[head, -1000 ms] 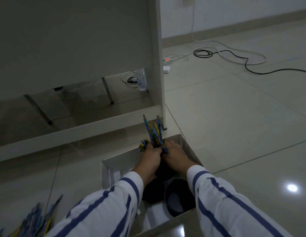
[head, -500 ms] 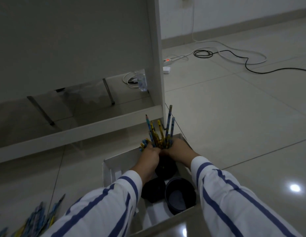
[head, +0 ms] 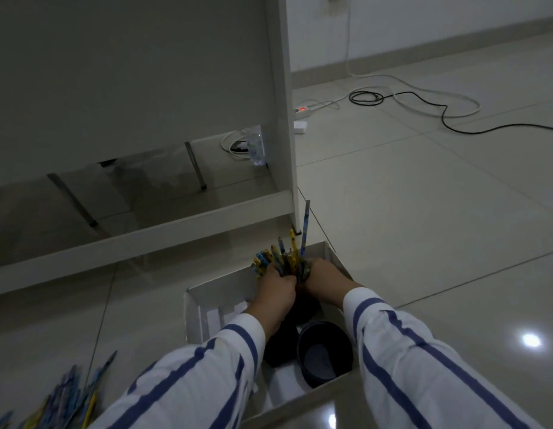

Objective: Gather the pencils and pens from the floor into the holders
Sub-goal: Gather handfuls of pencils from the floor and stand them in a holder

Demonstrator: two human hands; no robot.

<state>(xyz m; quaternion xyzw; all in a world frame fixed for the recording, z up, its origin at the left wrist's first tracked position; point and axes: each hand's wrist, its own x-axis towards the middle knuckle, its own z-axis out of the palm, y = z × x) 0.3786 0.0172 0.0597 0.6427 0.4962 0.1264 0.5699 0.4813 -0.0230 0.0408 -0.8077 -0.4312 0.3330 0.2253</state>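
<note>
Pencils point(head: 289, 258) — upright bunch, slightly splayed

The pencils point(head: 286, 258) have sunk lower, leaving one tall pencil point(head: 306, 224) sticking up.

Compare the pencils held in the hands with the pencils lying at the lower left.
The held pencils stand upright; the floor pencils lie flat. The held pencils are bunched between the left hand and right hand over the box; the floor pencils lie loose outside it. Both are mostly blue and yellow.
</note>
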